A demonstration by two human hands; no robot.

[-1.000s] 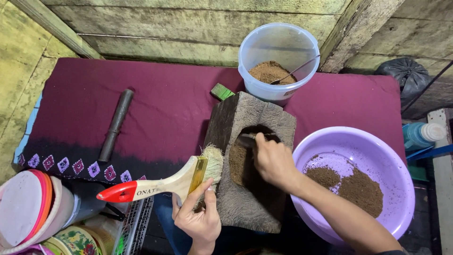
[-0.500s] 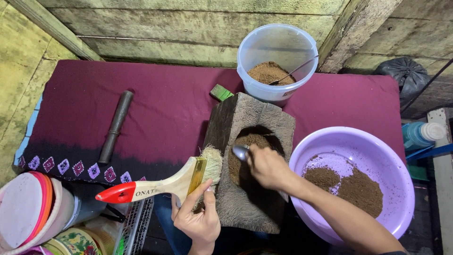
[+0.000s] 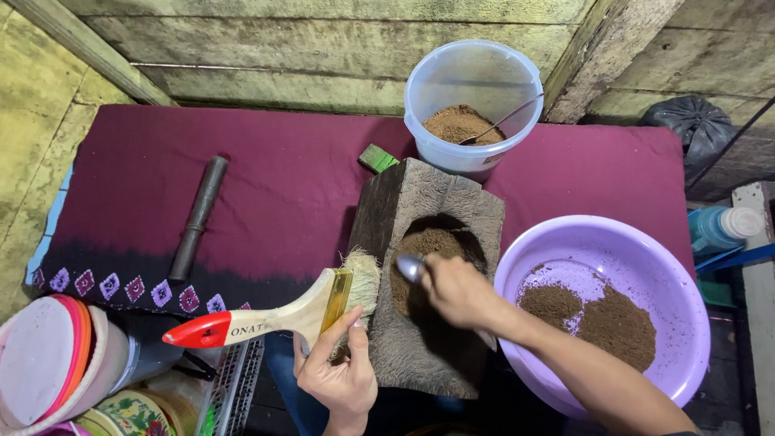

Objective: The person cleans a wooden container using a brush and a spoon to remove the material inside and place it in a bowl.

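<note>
- Left hand (image 3: 343,375): nearest the viewer, at the bottom edge; fingers curled around the ferrule of a paintbrush, thumb on top.
- Paintbrush (image 3: 274,316): wide and flat, pale wooden handle with a red tip pointing left, brass-coloured band, light bristles resting against the left edge of the wooden block.
- Right hand (image 3: 458,291): reaches in from the lower right, fingers closed around a spoon handle, which is hidden inside the fist.
- Spoon (image 3: 409,267): metal; only the bowl shows, just left of the knuckles, over the hollow of the block.
- Wooden block (image 3: 424,282): dark, rough-hewn, a deep hollow in the middle holding brown powder (image 3: 428,246); stands partly on the cloth, between the hands.
- Purple basin (image 3: 638,266): right of the block, touching or just beside it; two heaps of brown powder inside.
- Stacked lids and containers (image 3: 56,367): lower left corner, pink, white and patterned.
- Maroon cloth (image 3: 282,178): spread under everything, patterned dark border along the near left edge.
- Dark metal rod (image 3: 198,216): lies on the cloth, well left of the block.
- Small green piece (image 3: 378,158): on the cloth at the block's far left corner.
- Clear plastic tub (image 3: 473,101): behind the block, brown powder and a second thin spoon inside.
- Plank wall (image 3: 323,48): farthest, weathered boards.
</note>
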